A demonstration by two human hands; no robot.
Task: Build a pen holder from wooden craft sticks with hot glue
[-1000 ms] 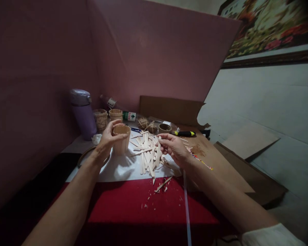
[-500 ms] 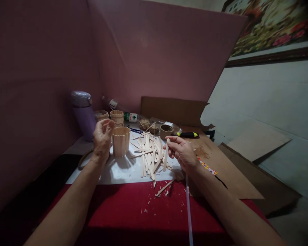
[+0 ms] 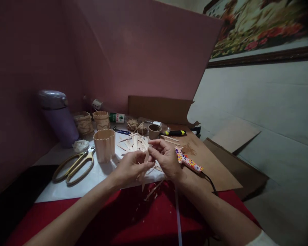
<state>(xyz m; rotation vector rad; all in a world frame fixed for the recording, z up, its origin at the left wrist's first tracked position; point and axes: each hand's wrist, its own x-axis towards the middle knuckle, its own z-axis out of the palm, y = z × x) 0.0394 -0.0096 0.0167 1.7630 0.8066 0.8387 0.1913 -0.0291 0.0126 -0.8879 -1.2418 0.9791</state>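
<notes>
My left hand [image 3: 133, 166] and my right hand [image 3: 166, 158] meet above the front of a heap of wooden craft sticks [image 3: 136, 141]. Between them is one craft stick [image 3: 146, 157], pinched by the right fingers near its upper end and by the left fingers lower down. Both hands hide part of the heap. Left of them, a cup made of upright craft sticks [image 3: 104, 147] stands on white paper [image 3: 102, 176]. Gold-handled scissors [image 3: 79, 164] lie open beside that cup.
A purple flask [image 3: 60, 119] and two twine-wrapped stick cups [image 3: 101, 120] stand back left. Behind the heap are a tape roll [image 3: 154, 131], twine [image 3: 137, 126] and plastic bottles. A flower-patterned glue gun [image 3: 191, 164] lies on cardboard [image 3: 215, 174] at right. Scraps dot the red cloth [image 3: 154, 218].
My left hand has come from beside the stick cup to the craft stick in my right hand. The view has shifted, showing the scissors and glue gun more fully.
</notes>
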